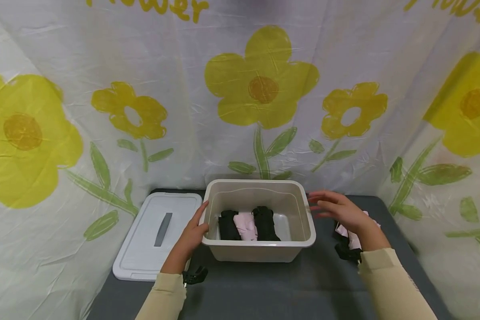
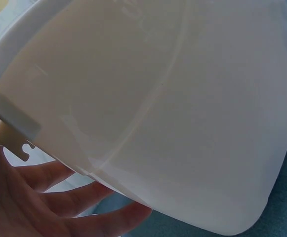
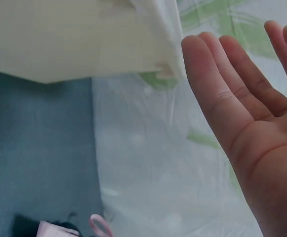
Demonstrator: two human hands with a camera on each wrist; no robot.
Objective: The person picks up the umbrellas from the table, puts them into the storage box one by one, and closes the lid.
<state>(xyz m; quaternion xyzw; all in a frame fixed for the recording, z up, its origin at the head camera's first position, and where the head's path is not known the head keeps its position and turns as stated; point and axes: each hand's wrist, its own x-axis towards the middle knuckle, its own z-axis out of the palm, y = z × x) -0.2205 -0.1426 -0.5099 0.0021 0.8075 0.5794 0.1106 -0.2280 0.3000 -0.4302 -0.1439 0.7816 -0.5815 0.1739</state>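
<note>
A beige plastic storage bin (image 1: pixel 260 253) stands on the dark table. Inside lie a black folded cloth bundle (image 1: pixel 229 226), a pink one (image 1: pixel 246 226) and another black one (image 1: pixel 265 224), side by side. My left hand (image 1: pixel 192 235) rests on the bin's left side; in the left wrist view its fairly straight fingers (image 2: pixel 108 219) lie along the wall, with the thumb mostly hidden. Just off the bin's right side, my right hand (image 1: pixel 344 213) has its fingers stretched out. The right wrist view shows this hand (image 3: pixel 262 123) holding nothing, its palm bare.
A white lid (image 1: pixel 144 240) with a grey handle lies flat left of the bin. Beyond my right wrist, a pink and black cloth item (image 1: pixel 354 240) is partly hidden. A flower-printed curtain (image 1: pixel 184 102) hangs close behind the dark tabletop (image 1: pixel 264 289).
</note>
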